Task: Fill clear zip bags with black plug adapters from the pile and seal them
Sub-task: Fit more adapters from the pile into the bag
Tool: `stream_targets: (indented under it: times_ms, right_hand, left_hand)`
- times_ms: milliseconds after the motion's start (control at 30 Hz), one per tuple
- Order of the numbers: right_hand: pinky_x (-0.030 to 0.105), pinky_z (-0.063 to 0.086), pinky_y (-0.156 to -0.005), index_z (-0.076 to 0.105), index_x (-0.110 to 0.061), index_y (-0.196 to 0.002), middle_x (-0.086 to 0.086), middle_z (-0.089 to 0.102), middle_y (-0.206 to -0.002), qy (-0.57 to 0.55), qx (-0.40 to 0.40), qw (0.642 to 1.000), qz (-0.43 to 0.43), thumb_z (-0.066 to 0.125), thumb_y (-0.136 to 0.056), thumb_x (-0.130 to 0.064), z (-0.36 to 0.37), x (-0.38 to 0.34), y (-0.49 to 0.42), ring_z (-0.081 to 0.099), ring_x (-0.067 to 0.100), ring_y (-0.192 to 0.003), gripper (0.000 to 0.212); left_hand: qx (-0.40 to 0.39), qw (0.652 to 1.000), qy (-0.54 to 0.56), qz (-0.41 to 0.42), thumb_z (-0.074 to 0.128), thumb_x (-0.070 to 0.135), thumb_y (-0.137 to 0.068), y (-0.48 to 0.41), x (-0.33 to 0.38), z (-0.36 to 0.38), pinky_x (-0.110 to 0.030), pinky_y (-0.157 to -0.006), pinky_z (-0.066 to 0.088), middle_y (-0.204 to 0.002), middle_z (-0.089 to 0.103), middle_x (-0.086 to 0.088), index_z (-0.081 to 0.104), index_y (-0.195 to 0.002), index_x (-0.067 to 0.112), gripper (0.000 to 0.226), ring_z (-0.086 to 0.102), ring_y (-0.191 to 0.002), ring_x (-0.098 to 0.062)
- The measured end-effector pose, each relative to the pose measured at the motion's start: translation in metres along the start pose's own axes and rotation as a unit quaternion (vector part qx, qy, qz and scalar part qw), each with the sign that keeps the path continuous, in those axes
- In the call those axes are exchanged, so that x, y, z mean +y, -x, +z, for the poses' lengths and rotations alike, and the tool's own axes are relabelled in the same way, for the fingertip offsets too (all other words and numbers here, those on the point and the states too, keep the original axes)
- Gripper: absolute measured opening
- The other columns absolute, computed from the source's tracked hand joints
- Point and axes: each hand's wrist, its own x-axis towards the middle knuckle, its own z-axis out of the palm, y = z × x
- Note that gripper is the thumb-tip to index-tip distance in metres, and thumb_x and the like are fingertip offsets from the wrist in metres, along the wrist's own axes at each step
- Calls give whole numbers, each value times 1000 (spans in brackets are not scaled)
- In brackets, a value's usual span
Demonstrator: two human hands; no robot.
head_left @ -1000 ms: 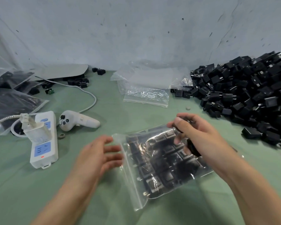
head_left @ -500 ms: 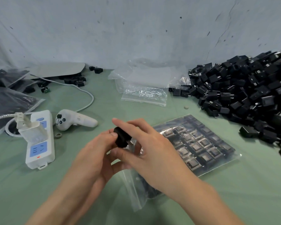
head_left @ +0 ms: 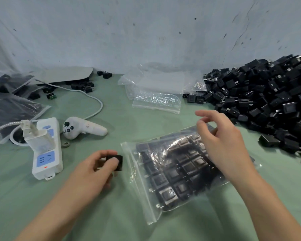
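R hand point(head_left: 222, 145) withdrawn, L hand point(head_left: 94, 173) pinches adapter point(head_left: 120, 164)

Green cloth-covered table point(head_left: 146, 122) is spread under left hand point(head_left: 96, 173) and right hand point(head_left: 222, 141); scuffed, cracked grey wall point(head_left: 146, 32) is seen beyond them.

Matt black plastic: an adapter point(head_left: 119, 164) pinched in the fingers point(head_left: 102, 153) of the left hand point(head_left: 92, 173). Just right of them, a zip bag point(head_left: 137, 180) of clear, glossy, creased plastic film glints over dull dark adapters with small bright metal prongs. Beneath the fingers, smooth matt green cloth covers the desk point(head_left: 111, 214). Left of them, a power strip point(head_left: 47, 153) shows smooth white plastic. Beyond the right hand point(head_left: 222, 143), the pile point(head_left: 268, 101) is matt black plastic.
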Motion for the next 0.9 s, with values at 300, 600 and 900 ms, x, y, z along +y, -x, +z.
stream_targets:
  times_ms: [300,600,900]
  right_hand:
    - [34,48,-65,61,-41,-114,-20,55,-107,53,-22,998,2,49,-94,-32,6,8,6,56,8,-62,25]
    - [35,44,-65,62,-41,-111,-21,54,-104,72,-20,997,11,50,-95,-31,6,12,6,55,7,-57,23]
    - [34,46,-70,65,-39,-102,-17,58,-106,46,-58,997,-15,52,-96,-25,14,0,13,55,8,-65,19]
  left_hand:
    - [-44,953,279,-108,71,18,-81,1,4,29,-18,-63,58,-83,75,-5,68,-105,2,29,67,-66,-7]
    - [-9,963,259,-72,73,21,-85,5,13,68,-23,-63,59,-85,77,-7,70,-99,5,21,74,-73,-16]
    - [89,994,-25,56,49,33,-102,8,5,77,-40,-70,54,-82,71,4,64,-95,27,18,67,-79,-18]
